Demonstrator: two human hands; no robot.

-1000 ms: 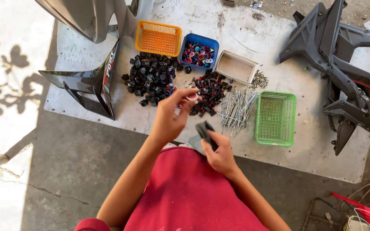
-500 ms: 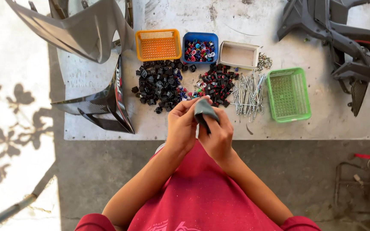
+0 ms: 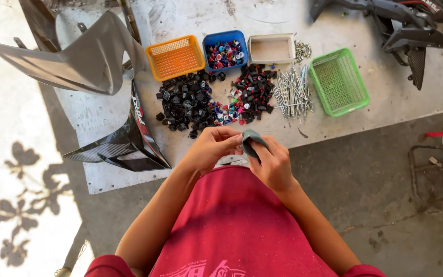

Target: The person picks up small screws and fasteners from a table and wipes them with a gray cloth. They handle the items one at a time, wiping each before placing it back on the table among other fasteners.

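My left hand and my right hand meet in front of my chest, above the near edge of a white board. My right hand grips a small grey-green cloth. My left hand pinches a small part against that cloth; the part is too small to make out. Just beyond my hands lie a pile of black caps and a pile of mixed black, red and blue caps.
An orange basket, a blue tub of coloured caps, a white tray and a green basket stand on the board. Metal pins lie beside them. Motorcycle fairing panels rest left and right.
My left hand came back from the cap piles to my right hand and the cloth. Both hands now work close together nearer my chest.
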